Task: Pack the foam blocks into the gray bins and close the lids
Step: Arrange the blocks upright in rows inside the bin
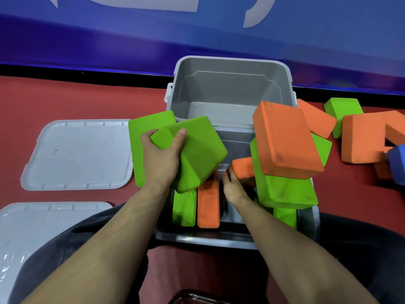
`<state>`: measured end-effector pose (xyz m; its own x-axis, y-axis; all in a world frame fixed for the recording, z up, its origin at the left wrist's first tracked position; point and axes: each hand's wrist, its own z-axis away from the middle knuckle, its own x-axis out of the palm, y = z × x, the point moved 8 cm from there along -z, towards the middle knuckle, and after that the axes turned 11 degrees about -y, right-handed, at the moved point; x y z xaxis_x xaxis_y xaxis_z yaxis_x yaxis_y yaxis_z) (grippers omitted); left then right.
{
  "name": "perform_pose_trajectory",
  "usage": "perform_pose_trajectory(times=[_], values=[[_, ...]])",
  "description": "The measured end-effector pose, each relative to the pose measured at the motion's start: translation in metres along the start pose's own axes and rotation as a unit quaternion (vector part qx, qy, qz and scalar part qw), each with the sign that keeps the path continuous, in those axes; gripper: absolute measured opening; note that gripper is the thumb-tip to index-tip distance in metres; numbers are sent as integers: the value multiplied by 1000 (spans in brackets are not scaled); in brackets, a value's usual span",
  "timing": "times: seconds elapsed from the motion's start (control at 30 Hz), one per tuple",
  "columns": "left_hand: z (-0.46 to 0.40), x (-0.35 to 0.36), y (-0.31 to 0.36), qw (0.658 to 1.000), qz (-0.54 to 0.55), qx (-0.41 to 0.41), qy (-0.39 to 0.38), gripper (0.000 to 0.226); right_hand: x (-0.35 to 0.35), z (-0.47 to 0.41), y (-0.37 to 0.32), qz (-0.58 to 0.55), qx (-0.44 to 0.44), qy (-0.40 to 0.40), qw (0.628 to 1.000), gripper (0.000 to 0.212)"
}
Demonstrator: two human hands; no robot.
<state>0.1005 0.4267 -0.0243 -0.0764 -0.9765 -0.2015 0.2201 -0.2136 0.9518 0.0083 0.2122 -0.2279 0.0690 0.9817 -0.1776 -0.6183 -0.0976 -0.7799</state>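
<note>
Two gray bins stand in line on the red floor. The far bin [232, 69] holds nothing. The near bin [210, 239] has a green block [184, 208] and an orange block [208, 207] standing upright inside. My left hand [161, 160] grips a green block [197, 150] above the near bin's left side, with another green block [140, 150] behind it. My right hand [233, 188] reaches into the bin and holds a small orange block [243, 170]. A large orange block [285, 141] lies tilted on green blocks [285, 191] at the bin's right side.
Two gray lids lie at the left: one [79, 154] farther off, one [37, 233] close by. More orange blocks [368, 137], a green block [343, 109] and a blue one [397, 163] are scattered at the right. A blue padded wall [197, 38] rises behind.
</note>
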Motion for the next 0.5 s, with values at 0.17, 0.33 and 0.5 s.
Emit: perform_pose_trajectory(times=[0.17,0.33,0.5], values=[[0,3,-2,1000,0,-2,-4,67,-5,-18,0,6,18,-47,999,90],[1,5,0,1000,3,-8,-6,69,-13,2,-23,2,3,-43,999,52],[6,4,7,1000,-5,0,-12,67,-21,33,-34,-5,-27,14,1000,43]])
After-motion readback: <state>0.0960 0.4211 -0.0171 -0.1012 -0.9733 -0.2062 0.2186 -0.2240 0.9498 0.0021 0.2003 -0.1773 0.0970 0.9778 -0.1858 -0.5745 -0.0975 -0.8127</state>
